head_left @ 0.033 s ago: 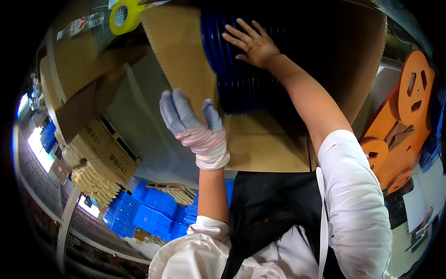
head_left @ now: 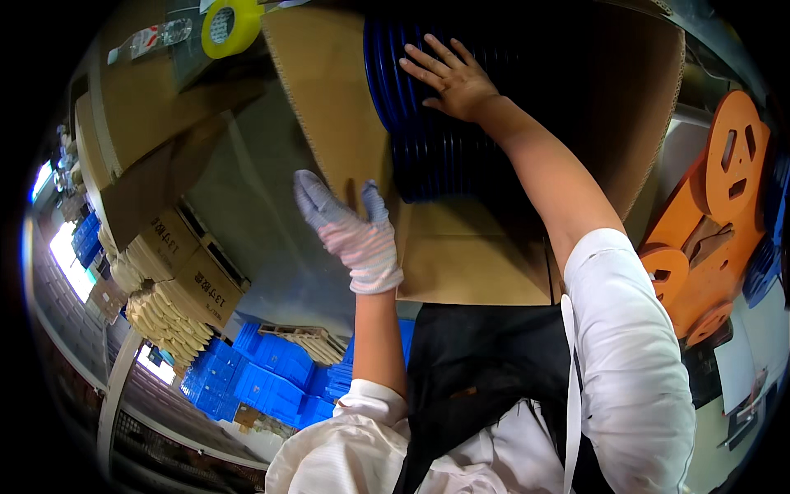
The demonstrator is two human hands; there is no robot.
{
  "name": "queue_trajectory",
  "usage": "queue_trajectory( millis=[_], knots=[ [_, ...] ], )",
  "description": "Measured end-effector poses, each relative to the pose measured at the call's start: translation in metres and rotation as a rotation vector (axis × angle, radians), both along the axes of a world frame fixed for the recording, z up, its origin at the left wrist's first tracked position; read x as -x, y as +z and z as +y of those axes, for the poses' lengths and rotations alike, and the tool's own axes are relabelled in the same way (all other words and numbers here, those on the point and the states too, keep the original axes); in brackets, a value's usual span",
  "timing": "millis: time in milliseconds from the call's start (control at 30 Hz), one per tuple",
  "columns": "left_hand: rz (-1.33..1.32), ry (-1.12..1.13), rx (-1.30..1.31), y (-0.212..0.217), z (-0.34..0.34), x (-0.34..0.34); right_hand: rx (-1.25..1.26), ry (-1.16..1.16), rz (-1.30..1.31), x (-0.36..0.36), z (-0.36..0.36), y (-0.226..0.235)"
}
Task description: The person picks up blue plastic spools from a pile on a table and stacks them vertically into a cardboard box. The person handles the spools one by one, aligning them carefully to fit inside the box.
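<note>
My right hand [head_left: 454,81] is bare and lies with fingers spread on a row of dark blue, round-edged pieces [head_left: 380,70]. These stand packed side by side inside an open cardboard box [head_left: 317,62]; their kind is hard to tell, and the row's right part is lost in shadow. Beside the box's left wall my left hand [head_left: 352,235] wears a grey-and-pink striped knit glove. Its thumb stands apart from the fingers, and nothing shows between them.
A yellow tape roll [head_left: 232,26] and a plastic bottle [head_left: 152,41] lie at the upper left. An orange cut-out panel [head_left: 699,214] leans at the right. Stacked cartons [head_left: 193,272] and blue plastic bins [head_left: 276,375] stand at the lower left.
My left hand has shifted slightly and turned, its fingers now closer together in view. My right hand stays on the blue pieces; the whole upper view has slid a little rightward.
</note>
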State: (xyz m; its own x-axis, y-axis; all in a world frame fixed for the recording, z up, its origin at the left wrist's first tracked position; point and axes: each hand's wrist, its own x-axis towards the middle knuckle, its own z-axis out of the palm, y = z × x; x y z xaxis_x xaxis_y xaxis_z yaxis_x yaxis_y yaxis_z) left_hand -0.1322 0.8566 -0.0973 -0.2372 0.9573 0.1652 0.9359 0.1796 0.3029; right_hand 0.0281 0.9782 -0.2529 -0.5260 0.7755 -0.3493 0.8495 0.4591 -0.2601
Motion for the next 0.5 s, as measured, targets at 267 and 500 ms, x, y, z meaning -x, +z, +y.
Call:
queue_trajectory(
  millis=[267, 500],
  knots=[
    [-0.687, 0.312, 0.241, -0.036, -0.033, 0.042, -0.268, -0.216, 0.355, -0.054, -0.057, 0.070],
    [-0.425, 0.230, 0.712, -0.035, -0.122, 0.074, -0.359, -1.099, 0.248, -0.133, -0.287, 0.145]
  ],
)
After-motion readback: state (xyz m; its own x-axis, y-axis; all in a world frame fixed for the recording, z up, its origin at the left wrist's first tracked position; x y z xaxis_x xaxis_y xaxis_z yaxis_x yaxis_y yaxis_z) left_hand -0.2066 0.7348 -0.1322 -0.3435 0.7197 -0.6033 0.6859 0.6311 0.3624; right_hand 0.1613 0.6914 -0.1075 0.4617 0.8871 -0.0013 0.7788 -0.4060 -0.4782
